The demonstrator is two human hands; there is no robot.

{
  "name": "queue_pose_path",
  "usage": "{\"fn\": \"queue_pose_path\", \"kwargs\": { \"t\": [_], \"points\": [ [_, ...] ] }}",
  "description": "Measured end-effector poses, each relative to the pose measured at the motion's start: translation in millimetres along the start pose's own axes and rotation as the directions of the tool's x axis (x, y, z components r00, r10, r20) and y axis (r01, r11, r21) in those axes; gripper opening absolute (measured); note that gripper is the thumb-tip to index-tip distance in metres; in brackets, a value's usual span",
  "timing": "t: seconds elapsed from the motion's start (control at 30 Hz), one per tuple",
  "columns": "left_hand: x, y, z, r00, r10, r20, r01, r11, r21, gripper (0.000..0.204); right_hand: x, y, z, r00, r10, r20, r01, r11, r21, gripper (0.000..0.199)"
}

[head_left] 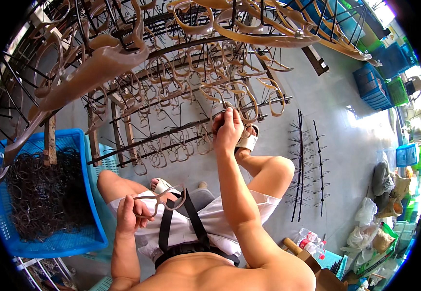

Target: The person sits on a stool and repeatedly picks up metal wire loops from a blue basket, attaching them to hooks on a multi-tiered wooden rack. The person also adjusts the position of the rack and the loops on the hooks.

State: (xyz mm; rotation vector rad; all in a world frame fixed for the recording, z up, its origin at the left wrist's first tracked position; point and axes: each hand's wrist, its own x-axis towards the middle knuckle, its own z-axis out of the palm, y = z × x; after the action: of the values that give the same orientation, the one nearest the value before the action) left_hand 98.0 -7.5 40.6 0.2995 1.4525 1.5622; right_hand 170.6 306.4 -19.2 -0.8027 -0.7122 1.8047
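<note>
My left hand (132, 214) holds a brown plastic eyeglass frame (164, 196) above my lap. My right hand (227, 128) is stretched forward and its fingers pinch another brown frame (230, 99) at a prong of the dark metal rack (171, 131). The rack stands in front of me and carries several rows of such frames hung on prongs. More frames hang on an upper tier close to the camera (249, 29).
A blue plastic basket (77, 240) at my left holds a heap of dark frames (43, 196). Bare pronged rods (300, 160) lie on the grey floor at right. Blue and green crates (375, 87) stand at the far right, with bags and bottles (310, 242) nearby.
</note>
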Motion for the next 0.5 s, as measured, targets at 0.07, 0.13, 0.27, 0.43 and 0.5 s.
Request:
{"fn": "queue_pose_path", "kwargs": {
  "t": [0.07,0.13,0.27,0.43,0.5],
  "points": [
    [1,2,3,0.999,0.002,-0.032,-0.001,1.0,0.006,0.054,-1,-3,2,0.999,0.028,0.031,-0.029,0.999,0.028,0.019],
    [3,2,7,0.999,0.016,-0.044,-0.016,1.0,0.007,0.051,-1,-7,3,0.997,0.049,0.061,-0.051,0.998,0.034,0.018],
    [6,2,13,0.996,0.067,-0.056,-0.067,0.998,0.004,0.045,-5,-2,10,0.999,-0.031,-0.037,0.031,1.0,-0.004,0.016],
    [8,-2,10,0.99,0.139,-0.024,-0.139,0.99,-0.018,0.041,-10,-6,18,0.994,-0.075,-0.078,0.066,0.991,-0.115,0.017],
    [10,-8,4,0.982,0.18,0.048,-0.178,0.983,-0.053,0.038,-9,-6,18,0.997,-0.028,-0.075,0.022,0.997,-0.08,0.017]
  ]
}}
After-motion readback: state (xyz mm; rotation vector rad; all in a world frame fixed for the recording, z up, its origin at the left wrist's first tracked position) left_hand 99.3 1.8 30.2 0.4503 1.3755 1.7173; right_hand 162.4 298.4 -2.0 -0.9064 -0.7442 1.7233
